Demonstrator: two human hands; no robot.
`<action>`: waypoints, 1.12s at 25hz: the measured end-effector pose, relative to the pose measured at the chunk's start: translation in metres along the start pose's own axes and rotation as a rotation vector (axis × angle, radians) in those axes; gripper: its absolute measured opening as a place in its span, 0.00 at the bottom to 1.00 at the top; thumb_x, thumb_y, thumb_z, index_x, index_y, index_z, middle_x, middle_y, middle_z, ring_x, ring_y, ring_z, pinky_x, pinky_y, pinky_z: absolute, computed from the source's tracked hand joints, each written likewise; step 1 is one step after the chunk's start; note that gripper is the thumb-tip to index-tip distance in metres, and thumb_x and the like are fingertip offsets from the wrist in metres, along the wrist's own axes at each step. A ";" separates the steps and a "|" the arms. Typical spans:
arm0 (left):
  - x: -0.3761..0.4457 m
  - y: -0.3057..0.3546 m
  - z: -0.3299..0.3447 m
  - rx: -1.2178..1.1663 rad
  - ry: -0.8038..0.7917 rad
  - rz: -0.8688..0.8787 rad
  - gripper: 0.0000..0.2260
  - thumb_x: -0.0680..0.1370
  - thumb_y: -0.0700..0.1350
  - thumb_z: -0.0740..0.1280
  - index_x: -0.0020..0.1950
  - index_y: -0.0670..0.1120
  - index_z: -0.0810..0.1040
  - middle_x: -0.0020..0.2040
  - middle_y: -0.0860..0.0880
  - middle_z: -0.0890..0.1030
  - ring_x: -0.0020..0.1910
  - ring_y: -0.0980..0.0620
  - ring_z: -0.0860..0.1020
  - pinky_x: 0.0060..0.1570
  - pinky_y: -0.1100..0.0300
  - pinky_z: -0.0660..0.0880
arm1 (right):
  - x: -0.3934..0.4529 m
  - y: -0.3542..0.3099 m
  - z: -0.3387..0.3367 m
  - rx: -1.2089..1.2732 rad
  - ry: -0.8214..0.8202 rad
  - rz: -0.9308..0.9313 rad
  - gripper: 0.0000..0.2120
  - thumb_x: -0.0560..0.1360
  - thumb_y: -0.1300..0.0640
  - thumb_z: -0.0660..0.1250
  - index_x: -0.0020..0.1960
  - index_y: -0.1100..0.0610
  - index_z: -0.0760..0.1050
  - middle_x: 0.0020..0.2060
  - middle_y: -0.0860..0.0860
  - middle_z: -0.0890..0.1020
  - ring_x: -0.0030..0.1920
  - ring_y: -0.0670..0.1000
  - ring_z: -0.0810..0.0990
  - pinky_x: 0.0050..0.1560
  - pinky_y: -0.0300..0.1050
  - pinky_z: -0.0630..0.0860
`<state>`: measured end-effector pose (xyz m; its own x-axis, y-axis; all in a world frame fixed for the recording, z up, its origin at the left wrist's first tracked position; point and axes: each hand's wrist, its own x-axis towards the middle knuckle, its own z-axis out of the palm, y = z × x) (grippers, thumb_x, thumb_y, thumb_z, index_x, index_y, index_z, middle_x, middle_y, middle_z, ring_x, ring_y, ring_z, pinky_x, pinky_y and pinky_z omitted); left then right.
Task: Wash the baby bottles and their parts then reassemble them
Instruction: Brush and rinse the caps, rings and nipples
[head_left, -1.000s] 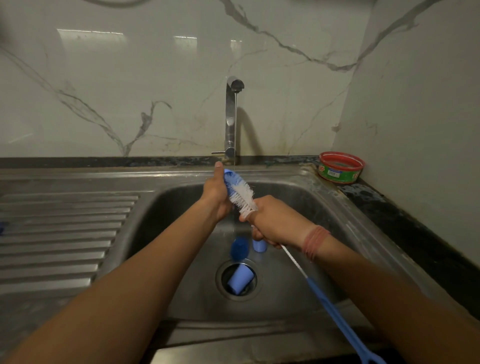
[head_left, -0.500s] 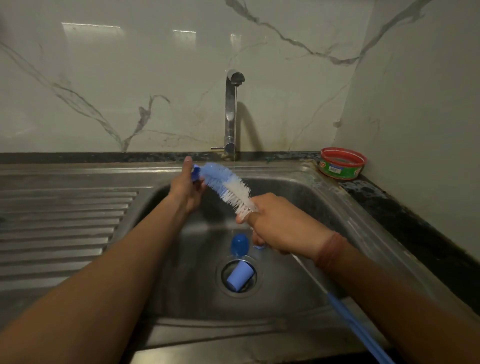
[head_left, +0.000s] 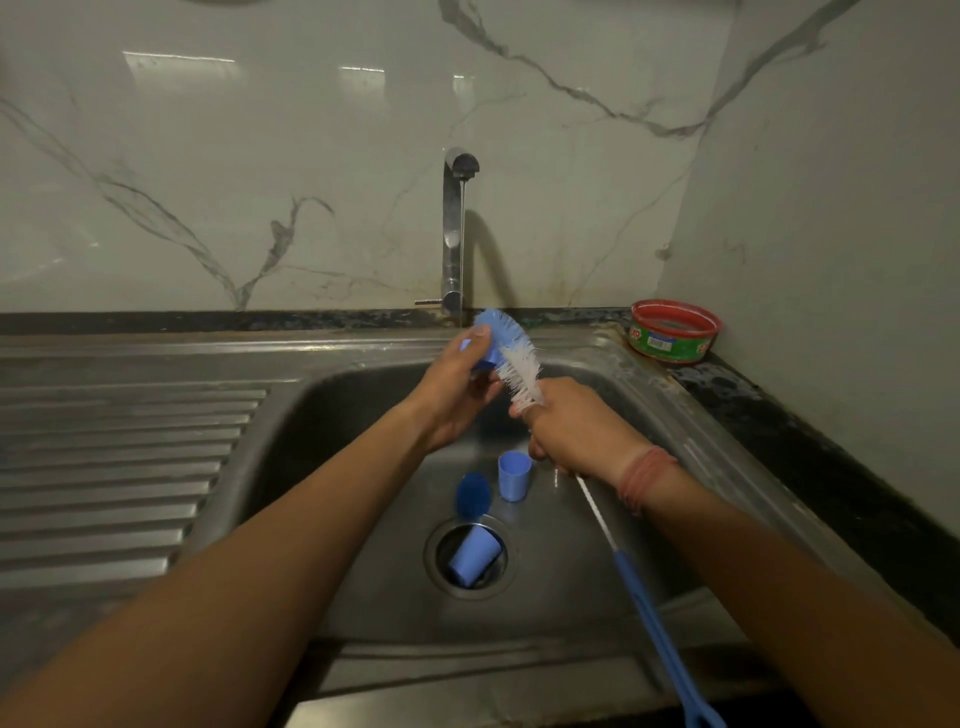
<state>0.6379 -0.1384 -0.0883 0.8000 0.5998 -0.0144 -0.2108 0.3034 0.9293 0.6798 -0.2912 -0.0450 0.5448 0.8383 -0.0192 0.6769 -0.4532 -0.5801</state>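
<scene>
We cannot make out much of the small blue part (head_left: 485, 361) at frame centre; the left hand (head_left: 457, 395) covers most of it, its grip curled round the piece. The right hand (head_left: 569, 428) grips the bottle brush (head_left: 517, 364) by its wire stem, white bristles and blue tip against that part; the blue handle is cut off at the lower edge. In the sink (head_left: 644, 395), one blue cup (head_left: 514, 475) stands upright, another (head_left: 474, 556) lies tilted in the drain.
</scene>
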 end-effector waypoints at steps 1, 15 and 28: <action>-0.001 -0.001 0.006 -0.005 -0.019 -0.013 0.16 0.84 0.50 0.59 0.67 0.42 0.71 0.50 0.46 0.81 0.44 0.54 0.81 0.41 0.62 0.79 | 0.000 0.000 -0.002 0.007 0.008 0.003 0.11 0.77 0.65 0.59 0.54 0.68 0.77 0.47 0.64 0.80 0.41 0.57 0.75 0.37 0.45 0.72; -0.010 0.000 0.011 0.025 0.053 0.042 0.21 0.80 0.50 0.66 0.66 0.39 0.69 0.52 0.43 0.82 0.46 0.50 0.83 0.50 0.55 0.80 | -0.001 -0.004 -0.003 0.047 0.024 0.020 0.11 0.78 0.64 0.58 0.54 0.68 0.76 0.41 0.63 0.81 0.32 0.55 0.76 0.32 0.44 0.73; -0.004 0.008 -0.017 0.060 0.080 0.210 0.17 0.78 0.37 0.68 0.66 0.46 0.74 0.59 0.46 0.79 0.59 0.47 0.80 0.63 0.52 0.76 | -0.003 -0.008 0.006 -0.021 0.041 0.037 0.06 0.77 0.64 0.60 0.50 0.62 0.75 0.36 0.55 0.78 0.29 0.50 0.77 0.25 0.36 0.69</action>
<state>0.6231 -0.1260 -0.0873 0.6944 0.7029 0.1542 -0.3318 0.1227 0.9353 0.6694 -0.2884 -0.0453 0.5894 0.8078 -0.0070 0.6659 -0.4906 -0.5621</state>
